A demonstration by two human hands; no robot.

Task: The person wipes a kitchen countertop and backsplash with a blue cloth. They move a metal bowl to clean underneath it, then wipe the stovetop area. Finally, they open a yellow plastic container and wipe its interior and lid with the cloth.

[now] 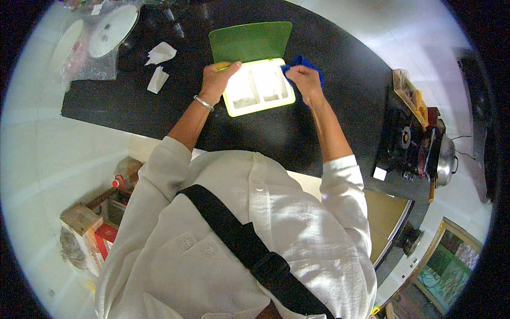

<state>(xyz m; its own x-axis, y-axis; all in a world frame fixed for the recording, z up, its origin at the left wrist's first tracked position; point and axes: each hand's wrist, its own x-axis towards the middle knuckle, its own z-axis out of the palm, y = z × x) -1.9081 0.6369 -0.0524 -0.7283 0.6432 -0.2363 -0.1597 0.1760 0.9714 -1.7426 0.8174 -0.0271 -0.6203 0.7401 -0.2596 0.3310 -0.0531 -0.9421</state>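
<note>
A shallow box [258, 109] with a pale yellow-green rim lies on the dark countertop, its green lid [251, 42] tipped back on the far side. Strong light washes out the two white compartments, so their contents are hard to make out. My left hand [215, 82] grips the box's left wall, thumb over the rim and a bracelet at the wrist. At the far right corner my right hand [305, 81] is closed on a blue cloth [301, 60], pressed against or just beside the rim. Part of the cloth sticks out past the knuckles.
Two white paper scraps [161, 53] lie left of the box. Farther left are round white plates [113, 31] in clear plastic. To the right stand a stove [406, 137], a wooden tray [407, 91] and a metal pot [446, 159]. Cardboard boxes [81, 219] sit low at left.
</note>
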